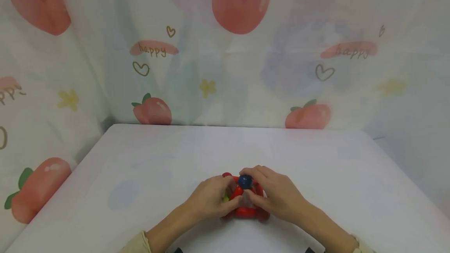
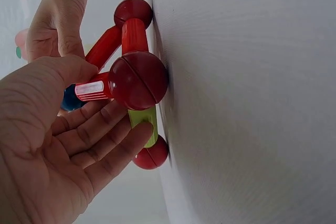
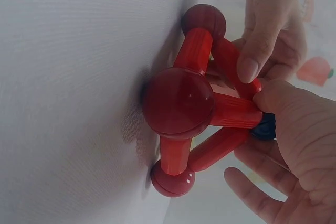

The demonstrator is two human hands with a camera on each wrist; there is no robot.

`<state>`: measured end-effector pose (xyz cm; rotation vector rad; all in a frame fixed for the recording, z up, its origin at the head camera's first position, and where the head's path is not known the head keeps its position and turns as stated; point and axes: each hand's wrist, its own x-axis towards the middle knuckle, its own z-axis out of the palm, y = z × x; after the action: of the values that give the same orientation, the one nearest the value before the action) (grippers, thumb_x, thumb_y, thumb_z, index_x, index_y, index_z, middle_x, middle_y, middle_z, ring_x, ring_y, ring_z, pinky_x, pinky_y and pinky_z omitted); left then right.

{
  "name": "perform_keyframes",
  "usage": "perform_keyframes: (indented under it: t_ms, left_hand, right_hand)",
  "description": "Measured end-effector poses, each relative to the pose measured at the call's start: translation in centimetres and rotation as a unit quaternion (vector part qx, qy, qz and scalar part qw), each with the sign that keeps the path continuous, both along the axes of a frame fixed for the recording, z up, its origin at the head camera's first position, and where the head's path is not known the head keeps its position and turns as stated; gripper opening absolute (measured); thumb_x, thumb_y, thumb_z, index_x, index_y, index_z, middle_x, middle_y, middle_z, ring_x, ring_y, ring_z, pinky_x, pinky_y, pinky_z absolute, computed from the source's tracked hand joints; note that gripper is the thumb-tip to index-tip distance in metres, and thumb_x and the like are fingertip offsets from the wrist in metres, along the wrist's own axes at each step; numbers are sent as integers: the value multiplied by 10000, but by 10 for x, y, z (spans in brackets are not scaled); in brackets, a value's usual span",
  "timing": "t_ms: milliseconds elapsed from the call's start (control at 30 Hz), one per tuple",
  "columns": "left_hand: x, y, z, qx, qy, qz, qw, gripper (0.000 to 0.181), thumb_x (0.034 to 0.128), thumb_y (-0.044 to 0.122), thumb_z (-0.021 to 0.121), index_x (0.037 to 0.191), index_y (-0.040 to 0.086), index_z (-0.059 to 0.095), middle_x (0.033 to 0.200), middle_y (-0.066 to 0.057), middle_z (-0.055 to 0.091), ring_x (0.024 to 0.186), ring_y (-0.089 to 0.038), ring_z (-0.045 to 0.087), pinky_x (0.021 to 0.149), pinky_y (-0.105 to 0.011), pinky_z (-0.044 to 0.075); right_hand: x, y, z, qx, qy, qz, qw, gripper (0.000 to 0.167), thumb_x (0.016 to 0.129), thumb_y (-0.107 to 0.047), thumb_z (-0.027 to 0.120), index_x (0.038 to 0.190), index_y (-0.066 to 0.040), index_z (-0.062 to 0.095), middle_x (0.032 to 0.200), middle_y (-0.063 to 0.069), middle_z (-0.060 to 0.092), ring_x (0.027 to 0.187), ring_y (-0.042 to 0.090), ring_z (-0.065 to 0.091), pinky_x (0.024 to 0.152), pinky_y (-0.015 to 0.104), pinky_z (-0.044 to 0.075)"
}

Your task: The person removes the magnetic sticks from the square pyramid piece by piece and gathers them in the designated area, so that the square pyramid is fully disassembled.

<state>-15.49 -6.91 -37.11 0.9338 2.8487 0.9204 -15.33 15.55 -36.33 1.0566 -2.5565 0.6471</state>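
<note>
1. Pinching a blue ball [image 1: 245, 181], the right hand [image 1: 277, 192] faces the left hand [image 1: 207, 198], which holds a slanted red rod [image 3: 229, 61] under its thumb, fingers beside a green rod [image 2: 147, 114].
2. Between the hands, the ball-and-rod frame [image 1: 245, 212] stands on red balls [image 3: 178, 102] atop the white counter [image 1: 316, 159].
3. Beyond them hangs fruit-print cloth [image 1: 239, 73].

Pyramid-shaped toy frame [image 1: 245, 212] stood on white table [image 1: 316, 159]. Base corners marked by shiny red balls [image 3: 178, 103], joined by red sticks [image 3: 191, 51] and, along left side, by green stick [image 2: 149, 114]. Dark blue ball [image 1: 245, 182] held at peak, slanted red sticks [image 3: 218, 148] gathered just beneath it.
</note>
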Motion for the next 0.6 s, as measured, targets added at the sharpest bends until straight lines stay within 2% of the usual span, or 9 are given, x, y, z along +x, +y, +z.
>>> perform_keyframes:
  t_ms: [233,333,467,600]
  left_hand:
    - [0,-2,-1,203,-145,-158,9996,183,917,230,758,980,107,637,796,95,656,711,-37,558,645,-166,479]
    - [0,-4,-1,386,-351,-226,9984,174,918,215,762,976,116,631,791,107,653,705,-36,563,639,-164,491]
    - [1,-5,-1,531,-719,-221,9958,189,920,238,770,992,127,635,807,125,648,707,-13,560,645,-156,513]
    - [3,-4,-1,453,-726,-146,9962,203,909,266,781,998,141,649,810,140,645,714,-14,553,647,-165,506]
  right_hand:
    - [0,0,-1,-34,-146,-45,9999,488,858,-194,835,1288,-157,606,1032,-81,655,755,84,610,701,208,568]
    - [0,2,-1,-164,-265,-202,9993,490,863,-183,832,1294,-144,602,1056,-63,683,776,83,639,715,244,590]
    - [-1,6,-2,-420,-364,-443,9975,501,851,-155,842,1289,-129,600,1026,-69,698,779,83,634,701,264,591]
    - [-1,9,-1,-463,-394,-408,9973,503,851,-161,845,1288,-132,599,1017,-91,685,785,83,625,717,272,590]
